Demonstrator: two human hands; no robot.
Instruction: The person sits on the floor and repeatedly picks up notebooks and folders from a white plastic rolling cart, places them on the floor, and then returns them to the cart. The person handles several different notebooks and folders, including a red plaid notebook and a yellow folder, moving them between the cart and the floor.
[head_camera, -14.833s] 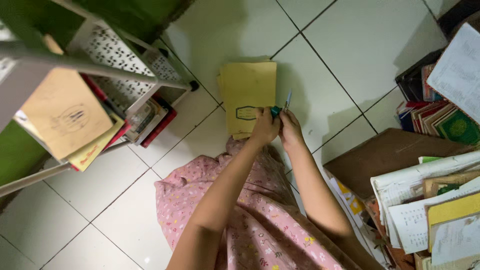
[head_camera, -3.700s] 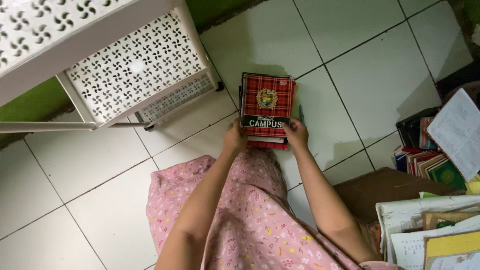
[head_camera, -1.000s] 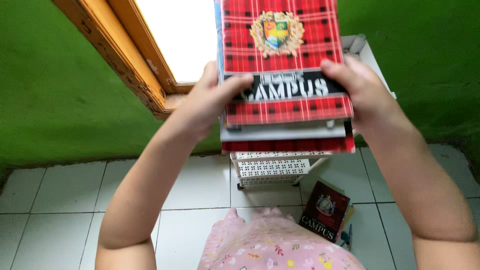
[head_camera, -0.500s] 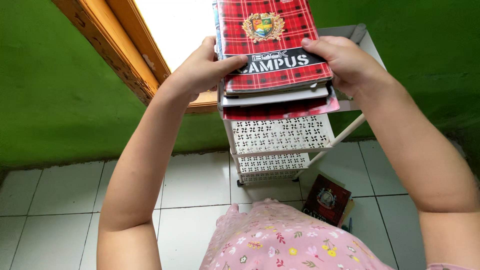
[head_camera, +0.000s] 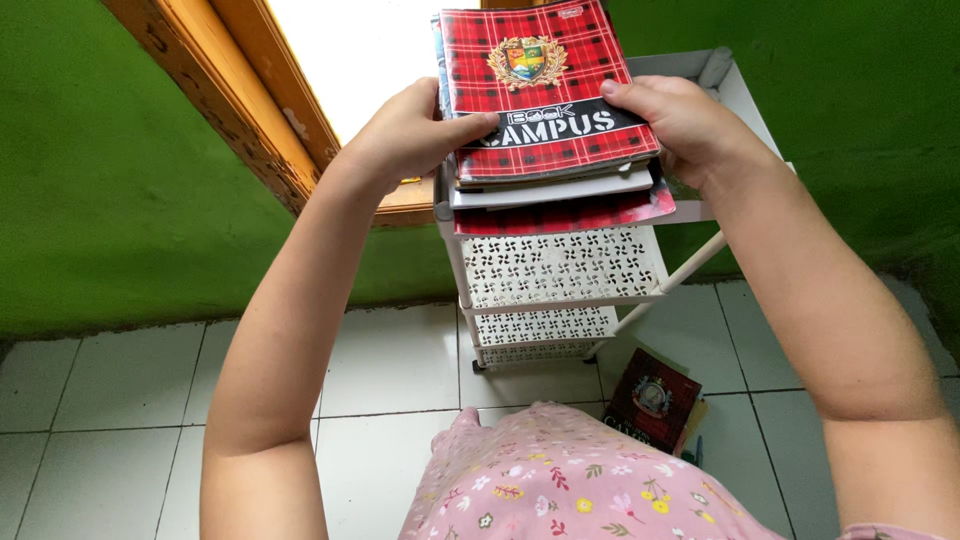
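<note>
Both hands, left hand (head_camera: 405, 135) and right hand (head_camera: 690, 125), grip one stack of notebooks (head_camera: 550, 110).

White perforated rack (head_camera: 565, 268), tiled floor (head_camera: 390, 360), dark notebook (head_camera: 655, 398)

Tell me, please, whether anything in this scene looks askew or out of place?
Two things. The stack of notebooks held by both hands is uneven, its lower red cover sticking out to the right. One dark red notebook lies tilted on the floor tiles by the white rack.

Left hand (head_camera: 405, 135), right hand (head_camera: 685, 125) raised, gripping.
</note>
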